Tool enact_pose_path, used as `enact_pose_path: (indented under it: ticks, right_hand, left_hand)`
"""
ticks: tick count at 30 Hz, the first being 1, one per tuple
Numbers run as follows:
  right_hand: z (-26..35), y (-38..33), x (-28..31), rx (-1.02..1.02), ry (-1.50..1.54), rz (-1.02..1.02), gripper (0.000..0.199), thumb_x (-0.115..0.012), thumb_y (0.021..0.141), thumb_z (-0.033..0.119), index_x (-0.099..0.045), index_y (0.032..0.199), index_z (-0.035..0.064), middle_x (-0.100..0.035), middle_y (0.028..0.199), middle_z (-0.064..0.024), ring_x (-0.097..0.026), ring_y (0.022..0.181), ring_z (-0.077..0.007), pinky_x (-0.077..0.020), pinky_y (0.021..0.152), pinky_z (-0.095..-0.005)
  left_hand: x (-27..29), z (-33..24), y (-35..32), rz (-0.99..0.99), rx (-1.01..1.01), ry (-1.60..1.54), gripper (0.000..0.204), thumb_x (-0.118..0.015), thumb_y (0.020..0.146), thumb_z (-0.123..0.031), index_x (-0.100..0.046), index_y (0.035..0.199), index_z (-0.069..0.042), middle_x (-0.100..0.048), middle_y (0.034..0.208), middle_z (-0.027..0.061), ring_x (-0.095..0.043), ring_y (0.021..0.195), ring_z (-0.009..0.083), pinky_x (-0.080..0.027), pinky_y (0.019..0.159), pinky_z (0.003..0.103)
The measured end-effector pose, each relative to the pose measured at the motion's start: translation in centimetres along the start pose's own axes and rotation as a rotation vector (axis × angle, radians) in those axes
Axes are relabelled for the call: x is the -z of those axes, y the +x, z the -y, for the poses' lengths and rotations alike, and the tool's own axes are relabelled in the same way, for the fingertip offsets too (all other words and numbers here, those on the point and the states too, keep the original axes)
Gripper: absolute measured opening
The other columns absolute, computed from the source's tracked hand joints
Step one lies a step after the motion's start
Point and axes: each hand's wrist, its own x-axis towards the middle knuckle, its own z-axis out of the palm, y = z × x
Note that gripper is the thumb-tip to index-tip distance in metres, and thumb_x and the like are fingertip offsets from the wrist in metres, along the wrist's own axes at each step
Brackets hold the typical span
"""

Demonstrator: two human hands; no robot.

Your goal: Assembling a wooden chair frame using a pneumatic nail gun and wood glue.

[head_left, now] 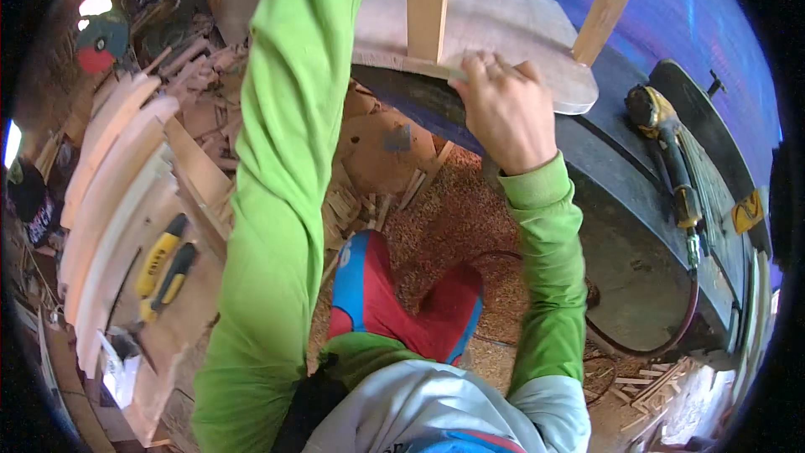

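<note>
Right hand (510, 113) half curled, its bent fingers set on top of a pale wooden board (503, 21) at the near edge; whether it grips the wood or simply bears on it, I cannot tell. Left hand lies out of view past the upper border, where its long green sleeve (285, 117) leads, so its state cannot be told.

The board lies flat along a dark worktop (587, 159), at the top middle of the view. Its face is smooth-looking, a washed-out pinkish tan with whitish patches. The far right corner is cut at a slant, the near right one is rounded, and a lighter band shows the thickness of the near edge. Two yellower wooden uprights meet the board: the left upright (427, 8) just beyond the fingers, the right upright (610, 8) close to the board's right end.

To the right, on the worktop, sits a yellow-and-black power tool (673, 151) with a dark red hose (692, 310) hanging in a loop. Blue sheeting (713, 17) spreads behind. Well off to the left are curved wooden pieces (117, 168), and below, shavings (453, 201) cover the floor.
</note>
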Motion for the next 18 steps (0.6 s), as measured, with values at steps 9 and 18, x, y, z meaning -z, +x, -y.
enact_pose_path:
  ticks: [9, 18]
  right_hand:
    - [-3.4, 0.7, 5.7, -0.072, 0.153, -0.081, 0.016, -0.064, 0.086, 0.018, -0.065, 0.099, 0.0079, -0.068, 0.082, -0.0151, -0.067, 0.075, -0.0346, -0.0529, 0.062, -0.0438]
    - [-2.5, 2.1, 2.8, 0.092, 0.153, 0.366, 0.027, -0.064, 0.088, 0.026, -0.06, 0.103, 0.004, -0.067, 0.098, -0.0153, -0.066, 0.087, -0.0379, -0.0539, 0.075, -0.0481]
  left_hand:
    - [0.8, 0.0, 1.5, 0.01, 0.04, 0.063, 0.043, -0.046, 0.102, -0.036, -0.058, 0.092, 0.004, -0.067, 0.075, 0.0133, -0.066, 0.061, 0.021, -0.056, 0.061, 0.034]
    - [0.3, 0.6, -1.5, -0.03, 0.001, 0.007, 0.036, -0.055, 0.099, -0.029, -0.062, 0.082, 0.002, -0.066, 0.071, 0.0107, -0.065, 0.061, 0.0191, -0.053, 0.056, 0.032]
